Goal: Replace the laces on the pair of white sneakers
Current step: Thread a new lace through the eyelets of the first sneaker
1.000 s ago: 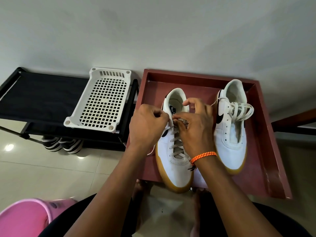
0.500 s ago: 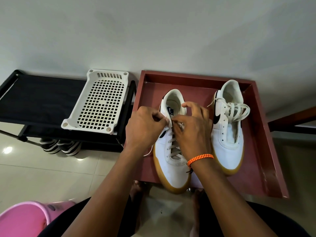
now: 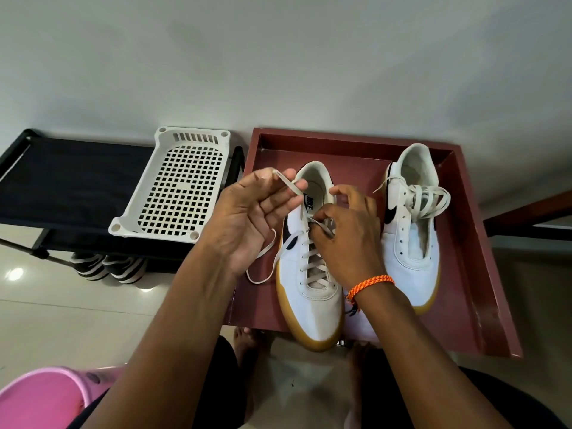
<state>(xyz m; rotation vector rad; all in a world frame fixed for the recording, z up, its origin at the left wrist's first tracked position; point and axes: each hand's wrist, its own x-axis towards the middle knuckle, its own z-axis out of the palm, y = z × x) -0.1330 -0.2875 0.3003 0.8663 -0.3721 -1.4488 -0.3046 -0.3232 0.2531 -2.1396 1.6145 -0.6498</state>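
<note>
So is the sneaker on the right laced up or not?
Not laced: the right sneaker shows empty eyelets, and its lace lies bundled loosely across the top.

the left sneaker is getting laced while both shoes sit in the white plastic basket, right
Not quite. The head view shows both shoes inside the dark red tray, not the white plastic basket, which sits empty on the black rack to the left. The rest holds: the left hand and right hand are working the lace on the left sneaker.

Two white gum-soled sneakers point(image 3: 312, 292) upright in red tray, left one part-laced, right one's point(image 3: 411, 243) lace point(image 3: 428, 196) bunched on top.
</note>
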